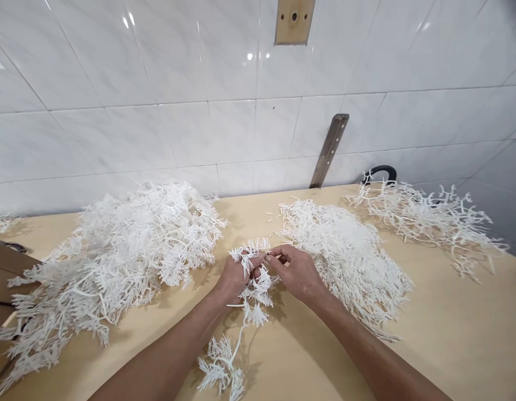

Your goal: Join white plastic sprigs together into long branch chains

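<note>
Two at work: left hand (236,277) gripping white branched sprig (260,287), right hand (298,272) pinching at its upper end. Sprig's lower cluster trailing on counter (445,323). Tangled pile (151,239) lying left, finer pile (345,245) lying right. Sprig possibly snapping if right hand is tugging too hard.

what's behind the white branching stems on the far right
A black curved loop shows behind the white branching stems, against the white tiled wall. The stems cover its lower part, so what it belongs to cannot be seen.
</note>
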`<state>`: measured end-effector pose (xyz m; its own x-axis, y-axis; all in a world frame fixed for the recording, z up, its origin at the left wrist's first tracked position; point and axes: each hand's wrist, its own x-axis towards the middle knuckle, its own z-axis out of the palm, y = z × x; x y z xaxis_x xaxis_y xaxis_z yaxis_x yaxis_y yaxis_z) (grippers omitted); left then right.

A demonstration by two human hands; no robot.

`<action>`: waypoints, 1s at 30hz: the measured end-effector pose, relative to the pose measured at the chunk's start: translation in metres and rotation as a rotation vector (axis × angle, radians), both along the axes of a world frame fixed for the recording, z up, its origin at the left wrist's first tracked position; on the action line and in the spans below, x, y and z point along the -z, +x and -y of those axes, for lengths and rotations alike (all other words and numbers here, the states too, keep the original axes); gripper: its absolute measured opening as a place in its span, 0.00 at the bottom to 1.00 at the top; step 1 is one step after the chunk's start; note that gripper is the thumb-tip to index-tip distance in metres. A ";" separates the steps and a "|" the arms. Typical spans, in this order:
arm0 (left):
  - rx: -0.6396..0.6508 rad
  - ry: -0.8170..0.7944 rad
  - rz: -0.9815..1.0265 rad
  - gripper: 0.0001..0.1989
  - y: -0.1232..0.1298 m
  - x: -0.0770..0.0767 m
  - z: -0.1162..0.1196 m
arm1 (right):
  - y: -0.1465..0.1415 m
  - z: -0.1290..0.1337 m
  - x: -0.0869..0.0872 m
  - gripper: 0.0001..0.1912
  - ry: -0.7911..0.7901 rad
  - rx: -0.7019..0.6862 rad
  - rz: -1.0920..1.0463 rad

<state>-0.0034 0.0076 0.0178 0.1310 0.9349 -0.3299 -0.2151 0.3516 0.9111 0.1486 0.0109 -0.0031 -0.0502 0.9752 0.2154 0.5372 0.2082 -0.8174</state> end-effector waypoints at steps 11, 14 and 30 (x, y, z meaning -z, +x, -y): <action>-0.117 0.034 -0.058 0.20 0.006 0.005 0.003 | -0.005 0.003 0.002 0.09 0.151 -0.013 0.134; -0.130 0.058 -0.066 0.20 0.009 0.005 0.004 | -0.006 0.000 0.009 0.08 0.172 0.015 0.215; -0.087 0.018 -0.078 0.18 -0.003 0.008 0.000 | 0.033 -0.024 0.001 0.08 0.269 0.356 0.198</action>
